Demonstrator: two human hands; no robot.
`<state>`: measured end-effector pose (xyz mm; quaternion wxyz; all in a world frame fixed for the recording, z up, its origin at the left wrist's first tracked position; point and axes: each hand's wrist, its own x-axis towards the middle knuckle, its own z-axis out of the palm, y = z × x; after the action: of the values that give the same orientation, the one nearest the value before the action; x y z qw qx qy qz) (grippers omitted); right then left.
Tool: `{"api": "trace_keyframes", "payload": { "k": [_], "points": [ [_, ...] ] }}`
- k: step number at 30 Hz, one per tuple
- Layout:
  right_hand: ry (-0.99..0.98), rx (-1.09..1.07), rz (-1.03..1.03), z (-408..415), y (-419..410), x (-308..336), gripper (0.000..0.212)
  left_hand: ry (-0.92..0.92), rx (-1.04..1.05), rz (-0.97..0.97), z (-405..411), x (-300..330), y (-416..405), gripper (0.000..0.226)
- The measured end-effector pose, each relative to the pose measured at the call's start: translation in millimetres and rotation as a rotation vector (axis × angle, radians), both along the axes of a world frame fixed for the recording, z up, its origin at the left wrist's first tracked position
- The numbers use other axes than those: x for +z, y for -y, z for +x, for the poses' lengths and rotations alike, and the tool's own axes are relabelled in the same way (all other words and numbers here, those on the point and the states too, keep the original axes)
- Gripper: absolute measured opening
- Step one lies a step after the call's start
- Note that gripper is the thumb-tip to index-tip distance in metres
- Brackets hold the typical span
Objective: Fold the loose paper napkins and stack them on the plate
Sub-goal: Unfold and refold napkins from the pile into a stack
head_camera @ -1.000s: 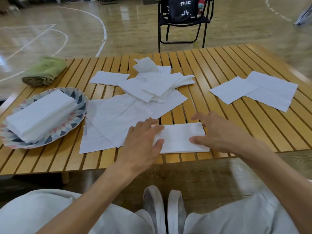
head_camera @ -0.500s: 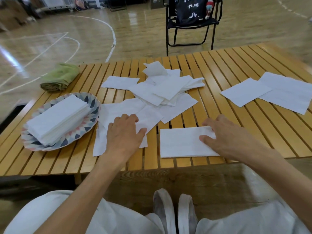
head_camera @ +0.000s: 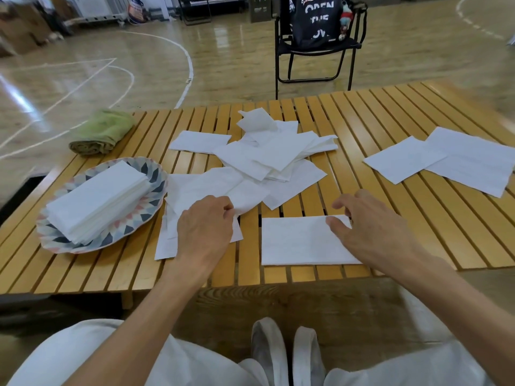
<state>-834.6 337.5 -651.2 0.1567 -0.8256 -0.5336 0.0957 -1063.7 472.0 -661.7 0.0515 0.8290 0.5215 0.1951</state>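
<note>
A round paper plate with a pattern of blue, grey and pink shapes (head_camera: 145, 215) sits near the left end of the table. On it lies a neat stack of folded white paper napkins (head_camera: 97, 201). I cannot count the napkins in the stack.

The table is a low yellow wooden table made of slats (head_camera: 390, 235). In the middle of it is a messy pile of loose white paper napkins (head_camera: 267, 160), lying over each other. There are too many overlaps to count them. The left hand (head_camera: 204, 228) rests on the near part of this pile, and its curled fingers pinch one loose napkin. Just to the right lies one folded white rectangle napkin (head_camera: 298, 240), flat near the front edge of the table. The right hand (head_camera: 370, 227) rests on its right end with relaxed, spread fingers. Two flat white paper napkins (head_camera: 446, 160) lie well apart at the right side, one overlapping the other.

One rolled green cloth (head_camera: 101, 133) lies at the far left, behind the plate.

The room has a shiny wooden gym floor with white lines (head_camera: 156, 71). One black folding chair (head_camera: 315, 48) stands behind the table, with a dark bag with white letters (head_camera: 315, 15) on it.
</note>
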Motion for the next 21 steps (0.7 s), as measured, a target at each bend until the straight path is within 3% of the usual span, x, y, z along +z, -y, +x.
{"api": "trace_keyframes", "payload": {
  "k": [3, 6, 16, 21],
  "points": [
    [-0.208, 0.034, 0.161, -4, -4, 1, 0.02, 0.077, -0.051, 0.095, 0, 8, 6, 0.016],
    [-0.411, 0.044, 0.183, -9, -6, 1, 0.012, 0.01, -0.111, 0.029, 3, 6, 12, 0.024],
    [-0.328, 0.067, 0.12, -9, -4, -4, 0.031, -0.186, 0.195, -0.185, -29, 7, -38, 0.037],
    [-0.321, 0.077, 0.09, -9, -3, -5, 0.032, -0.205, 0.224, -0.167, -35, 7, -46, 0.02]
  ]
}}
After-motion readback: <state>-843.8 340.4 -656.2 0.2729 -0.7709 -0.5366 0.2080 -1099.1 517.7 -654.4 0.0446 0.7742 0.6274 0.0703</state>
